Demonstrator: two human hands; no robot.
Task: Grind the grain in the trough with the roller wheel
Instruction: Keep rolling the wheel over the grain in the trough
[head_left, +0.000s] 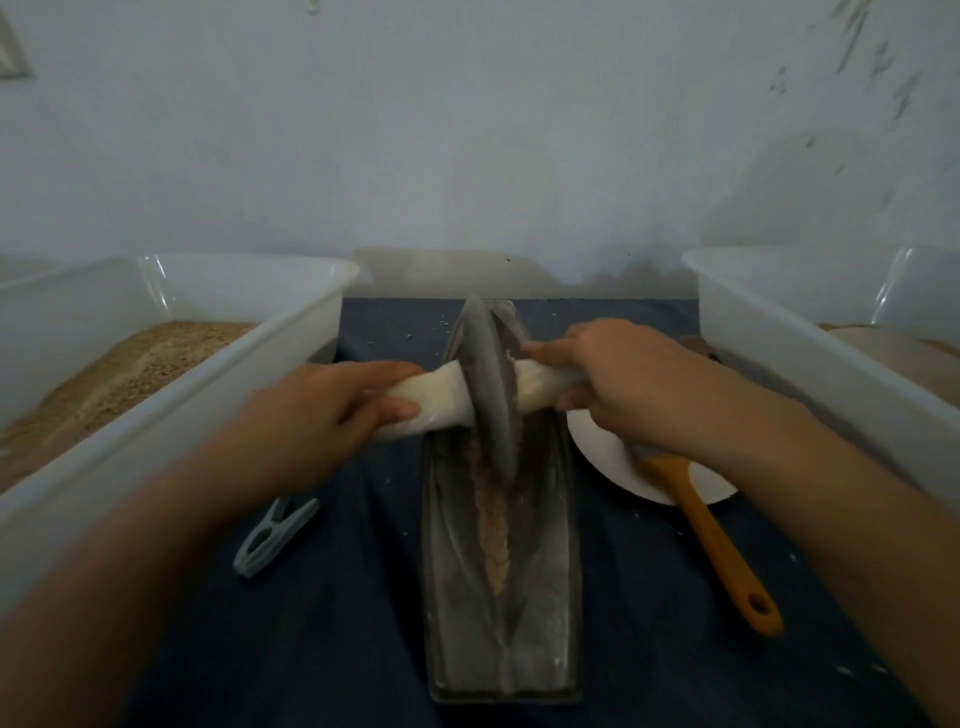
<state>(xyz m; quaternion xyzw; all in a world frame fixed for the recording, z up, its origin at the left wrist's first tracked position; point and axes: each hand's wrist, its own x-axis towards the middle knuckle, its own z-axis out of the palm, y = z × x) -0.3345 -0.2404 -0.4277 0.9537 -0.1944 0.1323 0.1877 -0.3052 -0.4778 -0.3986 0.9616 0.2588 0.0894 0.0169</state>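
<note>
i'm gripping the roller wheel (491, 384) by its pale axle, left hand (332, 410) and right hand (618, 374) each curling round one end. the wheel is standing in the trough (545, 597) towards the table's far edge, with the grain (493, 530) lying along the groove.

A dark blue cloth (363, 623) covered the desk, dusted here and there with pale specks. On it, in the middle, lay the long trough (545, 597), running away from the viewer. To its left sat a clear tub (171, 415) of grain — a grey-green peg (272, 535) lay between the two. To the right stood a second tub (831, 374), and nearer the trough a white plate (613, 462) with an orange spatula (722, 551) — its blade on the plate, its handle on the cloth.
</note>
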